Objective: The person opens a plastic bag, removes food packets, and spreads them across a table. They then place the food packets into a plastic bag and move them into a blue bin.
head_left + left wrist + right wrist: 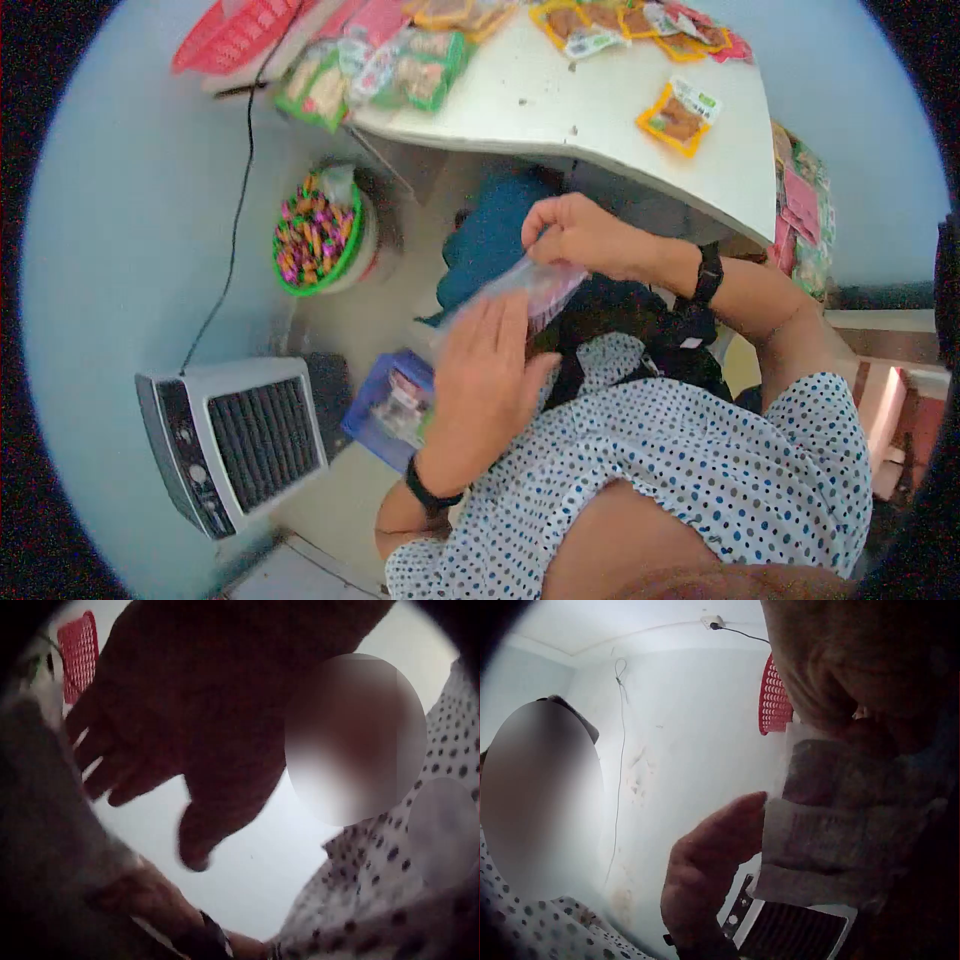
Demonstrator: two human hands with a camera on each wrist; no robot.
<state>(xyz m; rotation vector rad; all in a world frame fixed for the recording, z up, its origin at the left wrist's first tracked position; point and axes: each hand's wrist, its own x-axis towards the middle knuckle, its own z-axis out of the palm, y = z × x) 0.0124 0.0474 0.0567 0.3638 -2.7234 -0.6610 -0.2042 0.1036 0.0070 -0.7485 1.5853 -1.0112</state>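
A clear plastic bag (548, 290) with pinkish contents or print hangs between the two hands above the lap. At its upper edge my right hand (592, 238) pinches it between thumb and curled fingers. My left hand (482, 375) lies along the bag's other side, fingers straight and thumb spread apart. From the left wrist view, the left hand (202, 727) is a dark shape with extended fingers. In the right wrist view the bag (825, 840) dangles below the right hand (832, 667), showing faint printing and a fold across it.
A white table (520, 100) carries several yellow-edged food packets (680, 117) and green packs (430, 70). Below stand a tub of colourful wrapped pieces (315, 235), a blue basket (365, 425) and an air cooler (235, 440). A red basket (235, 38) sits at upper left.
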